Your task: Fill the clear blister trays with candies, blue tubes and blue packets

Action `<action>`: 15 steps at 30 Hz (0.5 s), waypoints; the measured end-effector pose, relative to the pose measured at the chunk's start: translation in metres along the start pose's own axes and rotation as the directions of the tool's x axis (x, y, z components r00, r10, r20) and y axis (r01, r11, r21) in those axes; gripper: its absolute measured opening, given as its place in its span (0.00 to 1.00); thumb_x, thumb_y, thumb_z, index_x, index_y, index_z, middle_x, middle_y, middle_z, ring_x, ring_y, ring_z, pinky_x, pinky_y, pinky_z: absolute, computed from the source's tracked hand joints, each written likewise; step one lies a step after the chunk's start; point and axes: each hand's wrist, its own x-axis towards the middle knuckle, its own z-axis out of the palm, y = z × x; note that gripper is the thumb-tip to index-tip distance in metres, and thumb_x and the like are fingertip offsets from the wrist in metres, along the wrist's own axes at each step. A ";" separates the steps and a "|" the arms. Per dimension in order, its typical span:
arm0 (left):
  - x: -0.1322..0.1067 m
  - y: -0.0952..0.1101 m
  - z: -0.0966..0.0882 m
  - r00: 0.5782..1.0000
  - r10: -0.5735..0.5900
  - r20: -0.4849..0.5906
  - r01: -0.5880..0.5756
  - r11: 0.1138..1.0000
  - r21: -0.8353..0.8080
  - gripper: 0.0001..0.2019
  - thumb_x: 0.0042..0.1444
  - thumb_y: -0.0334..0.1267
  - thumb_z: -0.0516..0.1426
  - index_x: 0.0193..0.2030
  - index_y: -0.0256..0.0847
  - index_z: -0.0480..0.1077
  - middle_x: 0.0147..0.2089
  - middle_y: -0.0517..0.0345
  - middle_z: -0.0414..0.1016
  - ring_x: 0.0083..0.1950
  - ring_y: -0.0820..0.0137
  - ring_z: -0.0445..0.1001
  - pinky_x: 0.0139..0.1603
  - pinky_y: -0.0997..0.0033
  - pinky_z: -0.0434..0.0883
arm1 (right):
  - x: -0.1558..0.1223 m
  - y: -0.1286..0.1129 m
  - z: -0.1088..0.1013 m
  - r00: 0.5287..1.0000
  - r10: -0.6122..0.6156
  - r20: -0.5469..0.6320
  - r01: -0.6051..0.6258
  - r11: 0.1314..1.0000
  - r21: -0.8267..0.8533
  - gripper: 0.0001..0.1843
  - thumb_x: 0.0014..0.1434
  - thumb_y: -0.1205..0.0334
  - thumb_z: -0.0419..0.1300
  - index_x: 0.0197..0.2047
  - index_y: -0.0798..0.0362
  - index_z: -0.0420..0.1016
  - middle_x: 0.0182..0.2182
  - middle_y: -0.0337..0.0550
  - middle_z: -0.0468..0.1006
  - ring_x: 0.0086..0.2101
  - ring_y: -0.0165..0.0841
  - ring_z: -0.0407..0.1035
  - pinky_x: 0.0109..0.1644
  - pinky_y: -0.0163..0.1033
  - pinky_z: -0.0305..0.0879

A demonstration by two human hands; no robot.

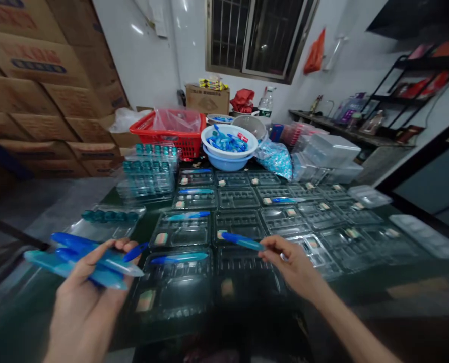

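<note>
Dark-green table (360, 282) — right hand (292, 259) pinches one blue pen (243, 241), jutting out leftward (left hand (86, 295) curled round several pens (124, 264))

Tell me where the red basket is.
In the head view, the red basket stands left of centre, behind the stacked clear trays, just left of the white bowl.

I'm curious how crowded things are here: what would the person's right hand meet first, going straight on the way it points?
The right hand would probably meet the clear rectangular plastic tray seen behind the tip of the blue tapered plastic piece it holds, though the hand's height is unclear.
</note>
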 end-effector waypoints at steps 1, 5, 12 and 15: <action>-0.001 0.002 0.000 1.000 -0.011 -0.002 0.011 1.000 -0.017 0.08 0.48 0.21 0.49 0.33 0.29 0.67 0.32 0.52 0.67 0.33 0.71 0.70 0.33 0.70 0.75 | -0.004 0.009 -0.015 0.999 -0.005 -0.036 0.002 0.995 -0.101 0.06 0.58 0.62 0.52 0.38 0.52 0.68 0.28 0.38 0.71 0.31 0.31 0.65 0.35 0.35 0.60; -0.010 -0.003 0.003 0.998 -0.054 0.015 0.054 0.998 -0.037 0.09 0.47 0.21 0.49 0.35 0.29 0.66 0.33 0.52 0.66 0.34 0.71 0.69 0.35 0.69 0.75 | -0.018 0.036 -0.041 0.998 -0.008 -0.060 -0.008 0.966 -0.258 0.06 0.59 0.63 0.50 0.39 0.51 0.67 0.31 0.39 0.71 0.33 0.31 0.65 0.36 0.35 0.60; -0.019 -0.027 0.016 0.983 -0.161 0.086 0.156 0.986 0.065 0.08 0.48 0.23 0.49 0.34 0.29 0.67 0.34 0.50 0.65 0.32 0.71 0.68 0.31 0.69 0.75 | -0.006 0.048 -0.019 0.991 -0.133 -0.021 0.101 0.834 -0.542 0.08 0.58 0.69 0.50 0.39 0.51 0.68 0.36 0.41 0.72 0.39 0.34 0.63 0.42 0.40 0.56; -0.023 -0.040 0.022 0.968 -0.215 0.127 0.208 0.976 0.062 0.08 0.48 0.23 0.50 0.35 0.29 0.67 0.32 0.51 0.66 0.32 0.71 0.68 0.30 0.69 0.74 | 0.004 0.049 -0.011 0.984 -0.179 0.010 0.144 0.755 -0.640 0.08 0.57 0.69 0.53 0.37 0.51 0.70 0.35 0.41 0.72 0.40 0.36 0.62 0.42 0.42 0.55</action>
